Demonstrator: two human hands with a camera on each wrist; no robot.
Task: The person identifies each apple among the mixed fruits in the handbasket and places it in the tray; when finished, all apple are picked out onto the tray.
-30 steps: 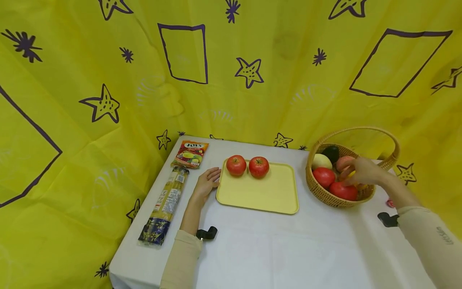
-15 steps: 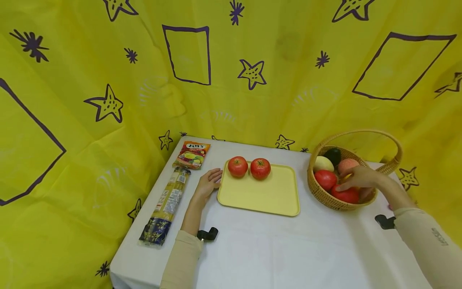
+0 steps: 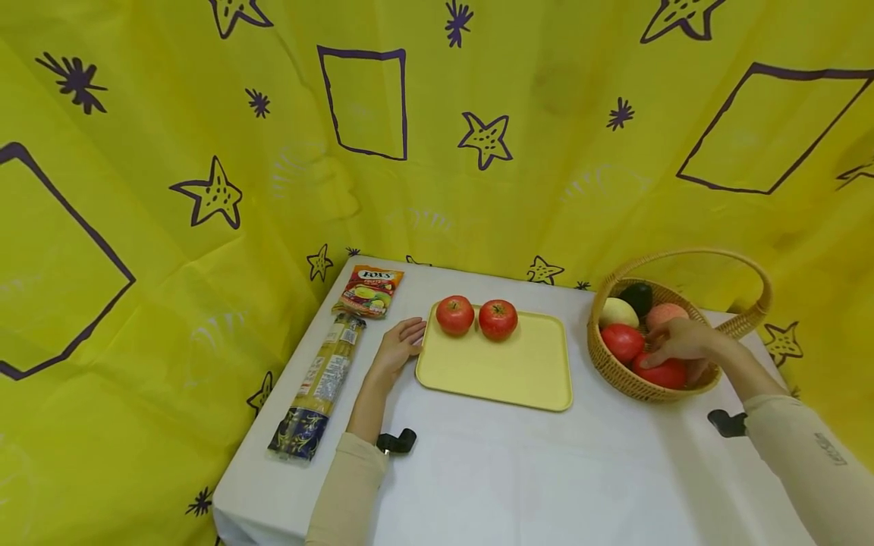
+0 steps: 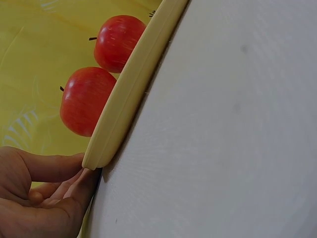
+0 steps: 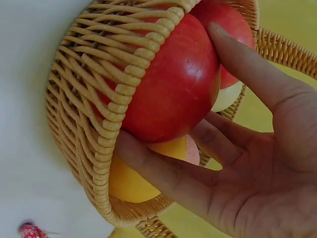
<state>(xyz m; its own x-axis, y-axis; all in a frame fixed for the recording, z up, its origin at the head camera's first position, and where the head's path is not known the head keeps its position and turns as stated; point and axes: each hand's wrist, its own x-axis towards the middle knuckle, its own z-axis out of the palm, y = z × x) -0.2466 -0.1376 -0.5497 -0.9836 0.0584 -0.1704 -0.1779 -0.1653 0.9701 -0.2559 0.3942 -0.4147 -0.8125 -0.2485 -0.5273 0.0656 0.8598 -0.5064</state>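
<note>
My left hand [image 3: 397, 347] is at the left edge of a yellow tray [image 3: 492, 371]. In the left wrist view its thumb and fingers [image 4: 54, 167] pinch the tray's rim. Two red apples [image 3: 455, 315] [image 3: 498, 318] sit on the tray's far left part. My right hand [image 3: 685, 339] reaches into a wicker basket [image 3: 614, 377] at the right. Its thumb and fingers curve round a smooth red fruit [image 5: 171, 79] near the basket's front rim. Beside it lie another red fruit [image 3: 621, 343], a pale round one [image 3: 619, 312], a dark green one [image 3: 638, 298], a pink one [image 3: 664, 315] and a yellow one [image 5: 130, 181].
An orange FOX'S candy bag [image 3: 369, 291] lies at the table's back left, with a long clear pack of pasta [image 3: 317, 388] in front of it. A small red wrapped item [image 5: 32, 230] is on the white cloth. The basket's tall handle [image 3: 747, 277] arches over the fruit.
My right hand has settled lower onto the front red fruit, its fingers closing round it. The left hand stays at the tray. The head view has shifted slightly.
</note>
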